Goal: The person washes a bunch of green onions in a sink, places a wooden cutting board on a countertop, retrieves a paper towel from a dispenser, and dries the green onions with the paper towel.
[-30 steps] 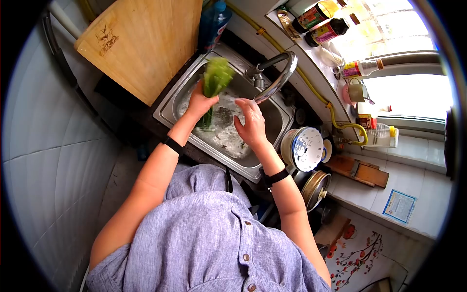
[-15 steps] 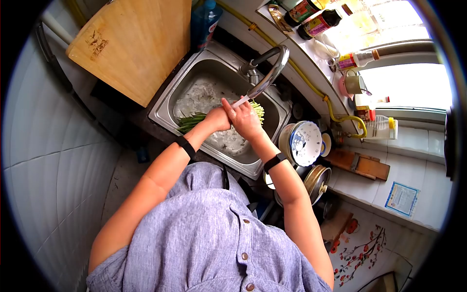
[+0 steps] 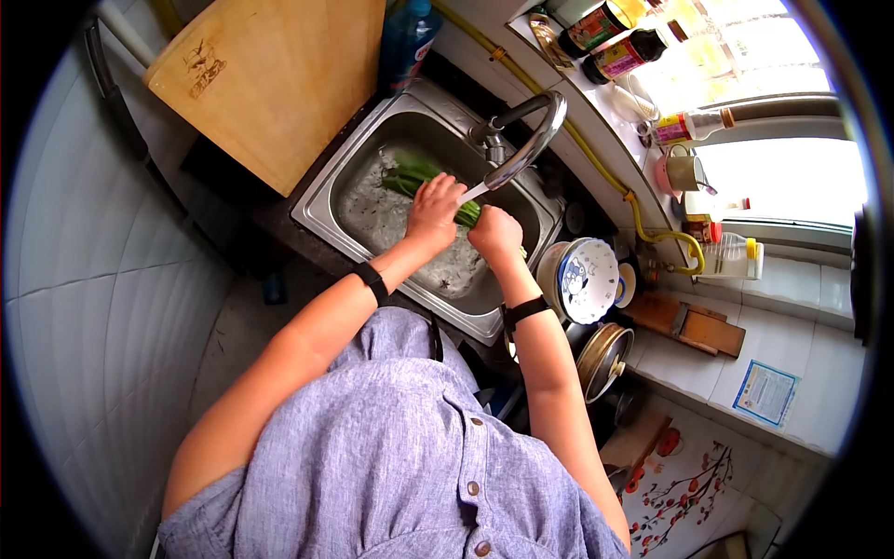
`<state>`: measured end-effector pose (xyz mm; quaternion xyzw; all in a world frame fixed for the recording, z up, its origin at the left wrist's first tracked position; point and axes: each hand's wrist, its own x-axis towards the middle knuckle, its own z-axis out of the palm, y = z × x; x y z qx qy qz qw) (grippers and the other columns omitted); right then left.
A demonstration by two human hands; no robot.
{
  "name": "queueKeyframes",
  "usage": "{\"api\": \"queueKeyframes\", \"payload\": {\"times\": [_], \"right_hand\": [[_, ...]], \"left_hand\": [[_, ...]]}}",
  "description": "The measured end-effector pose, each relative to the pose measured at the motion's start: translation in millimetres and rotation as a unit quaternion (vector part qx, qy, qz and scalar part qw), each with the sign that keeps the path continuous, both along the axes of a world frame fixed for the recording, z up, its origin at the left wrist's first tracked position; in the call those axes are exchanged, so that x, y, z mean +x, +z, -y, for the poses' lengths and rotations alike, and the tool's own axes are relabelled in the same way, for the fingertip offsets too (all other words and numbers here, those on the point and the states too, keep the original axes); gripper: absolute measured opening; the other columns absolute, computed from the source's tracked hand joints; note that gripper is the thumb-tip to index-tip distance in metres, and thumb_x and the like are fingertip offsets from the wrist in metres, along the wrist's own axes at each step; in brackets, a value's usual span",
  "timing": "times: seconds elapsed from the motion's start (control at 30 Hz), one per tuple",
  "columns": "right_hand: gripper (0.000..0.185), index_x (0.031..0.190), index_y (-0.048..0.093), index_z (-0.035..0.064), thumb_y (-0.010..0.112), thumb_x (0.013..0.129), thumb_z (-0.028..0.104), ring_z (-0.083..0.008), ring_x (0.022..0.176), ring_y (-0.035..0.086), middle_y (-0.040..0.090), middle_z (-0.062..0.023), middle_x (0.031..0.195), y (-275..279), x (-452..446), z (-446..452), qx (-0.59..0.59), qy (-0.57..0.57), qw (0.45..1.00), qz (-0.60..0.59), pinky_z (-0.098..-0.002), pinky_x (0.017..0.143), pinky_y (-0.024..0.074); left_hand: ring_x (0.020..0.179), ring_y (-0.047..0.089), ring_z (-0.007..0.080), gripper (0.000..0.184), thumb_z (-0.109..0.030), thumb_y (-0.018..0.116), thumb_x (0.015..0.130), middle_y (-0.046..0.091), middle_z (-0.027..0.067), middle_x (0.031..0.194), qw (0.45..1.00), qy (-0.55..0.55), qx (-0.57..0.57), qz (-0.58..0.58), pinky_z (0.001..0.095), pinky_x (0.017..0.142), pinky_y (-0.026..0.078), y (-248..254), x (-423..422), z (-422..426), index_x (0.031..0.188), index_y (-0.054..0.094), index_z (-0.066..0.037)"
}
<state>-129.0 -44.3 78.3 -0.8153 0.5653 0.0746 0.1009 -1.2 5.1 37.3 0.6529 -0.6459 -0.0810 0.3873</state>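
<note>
A bunch of garlic chives [image 3: 470, 214] with long green leaves lies across the sink basin, in the water stream. My right hand [image 3: 496, 231] is closed round its stem end, and a bit of pale stem shows beyond the fist. Over the leaves, nearer the middle, my left hand [image 3: 435, 210] is curled with its fingers on the bunch; the thumb side is partly hidden. Water runs from the curved faucet [image 3: 526, 154] between my two hands. Leaf tips spread towards the far left of the basin, slightly blurred.
The steel sink [image 3: 312, 212] has cloudy water and dark bits in it. A wooden board [image 3: 270, 84] leans at the left, beside a blue bottle [image 3: 408, 42]. Stacked bowls [image 3: 589, 278] and a lidded pot [image 3: 603, 363] stand right. Bottles [image 3: 624, 56] line the windowsill.
My hands, pressed together over the bunch before, have moved apart. The right now grips the stem end; the left lies along the leaves. The leaves have swung towards the back of the basin.
</note>
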Motion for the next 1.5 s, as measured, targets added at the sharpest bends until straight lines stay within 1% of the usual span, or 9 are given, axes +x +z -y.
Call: {"api": "queueKeyframes", "payload": {"times": [0.13,0.3,0.57,0.93,1.1,1.13,1.3,1.4,1.5], "right_hand": [[0.024,0.076,0.065,-0.0012,0.061,0.061,0.017,-0.0348,0.075,0.063,0.063,-0.0210,0.076,4,6,10,0.082,-0.089,0.992,0.032,-0.0403,0.066,0.0506],[0.034,0.075,0.064,-0.0053,0.065,0.056,0.023,-0.0333,0.071,0.064,0.063,-0.0222,0.071,-3,24,8,0.183,-0.107,0.968,0.133,-0.0386,0.066,0.0497],[0.028,0.072,0.063,-0.0045,0.066,0.055,0.017,-0.0236,0.058,0.061,0.062,-0.0150,0.063,-1,5,-12,0.276,-0.097,0.946,0.142,-0.0331,0.059,0.0482],[0.023,0.074,0.057,0.0013,0.062,0.059,0.018,-0.0355,0.077,0.060,0.061,-0.0189,0.073,79,-51,-65,0.132,-0.063,0.989,0.032,-0.0403,0.067,0.0474],[0.014,0.077,0.054,0.0039,0.059,0.065,0.010,-0.0356,0.070,0.060,0.061,-0.0155,0.075,95,-71,-73,-0.001,-0.013,1.000,-0.019,-0.0430,0.063,0.0477],[0.014,0.076,0.052,0.0039,0.059,0.065,0.010,-0.0344,0.068,0.061,0.061,-0.0152,0.072,100,-73,-72,-0.024,-0.002,0.999,-0.043,-0.0415,0.062,0.0485],[0.013,0.074,0.046,0.0086,0.057,0.067,0.007,-0.0254,0.066,0.061,0.057,-0.0082,0.069,89,-68,-51,-0.212,0.070,0.971,-0.088,-0.0354,0.057,0.0486],[0.010,0.075,0.046,0.0117,0.055,0.071,0.009,-0.0202,0.065,0.060,0.055,-0.0027,0.069,69,-44,-28,-0.278,0.099,0.947,-0.126,-0.0326,0.056,0.0481],[0.007,0.072,0.048,0.0156,0.055,0.074,0.014,-0.0157,0.063,0.059,0.054,0.0012,0.067,44,-20,-7,-0.332,0.111,0.922,-0.167,-0.0304,0.054,0.0467]], "left_hand": [[0.105,0.046,0.0290,0.046,-0.011,0.069,0.069,0.049,0.0143,0.110,0.923,0.191,0.054,-0.330,0.0370,0.091,0.037,-25,-15,-10,0.110,0.049,-0.005],[0.090,0.053,0.0157,0.047,-0.022,0.074,0.074,0.055,0.0057,0.103,0.625,0.171,0.163,-0.744,0.0296,0.075,0.044,-25,-16,3,0.108,0.046,-0.004],[0.077,0.055,0.0148,0.034,-0.003,0.072,0.070,0.056,0.0035,0.090,0.648,0.263,0.077,-0.711,0.0297,0.066,0.046,-41,-28,22,0.096,0.050,-0.004],[0.081,0.058,0.0232,0.029,0.003,0.058,0.072,0.058,0.0086,0.093,0.579,0.238,0.085,-0.775,0.0377,0.068,0.048,-72,-5,34,0.101,0.052,-0.001],[0.057,0.055,0.0200,0.043,0.016,0.041,0.073,0.055,0.0150,0.075,0.391,0.301,-0.001,-0.870,0.0329,0.049,0.049,-71,30,32,0.112,0.037,-0.002],[0.056,0.055,0.0195,0.040,0.013,0.038,0.077,0.054,0.0134,0.073,0.445,0.300,0.003,-0.844,0.0298,0.047,0.047,-88,42,30,0.114,0.039,-0.004],[0.076,0.055,0.0268,0.040,-0.006,0.045,0.083,0.054,0.0133,0.088,0.464,0.331,0.119,-0.813,0.0459,0.062,0.047,-141,80,12,0.122,0.037,-0.006],[0.082,0.053,0.0329,0.036,-0.012,0.049,0.082,0.052,0.0145,0.096,0.394,0.417,0.217,-0.790,0.0511,0.073,0.044,-74,59,-1,0.117,0.042,-0.005],[0.083,0.052,0.0364,0.034,-0.015,0.050,0.081,0.050,0.0156,0.103,0.335,0.302,0.276,-0.849,0.0501,0.079,0.044,-80,38,-13,0.113,0.045,-0.003]]}}
